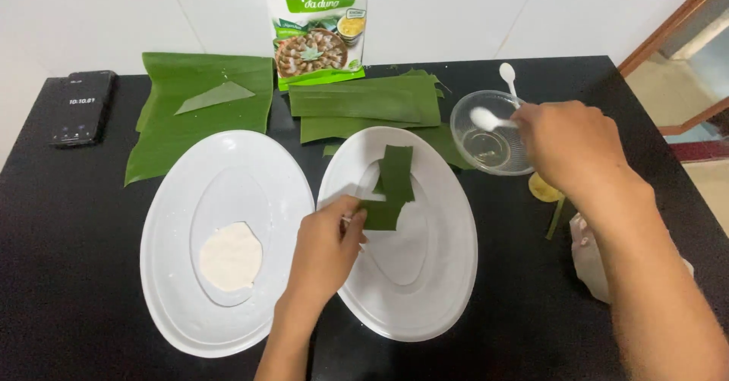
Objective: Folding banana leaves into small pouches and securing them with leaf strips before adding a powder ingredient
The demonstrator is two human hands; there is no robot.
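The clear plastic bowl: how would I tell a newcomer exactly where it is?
On the black table, look past the right-hand white oval plate, toward the far right. The clear plastic bowl sits there by the banana-leaf strips, with the right hand dipping a white spoon into it. It is the only see-through dish.

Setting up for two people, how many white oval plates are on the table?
2. One oval plate sits left, holding a white dough patty; the other sits right, under the leaf strips. None appear hidden.

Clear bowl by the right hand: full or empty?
Nearly empty: the clear bowl shows only a thin clear film at its bottom, and the right hand holds a white spoon in it.
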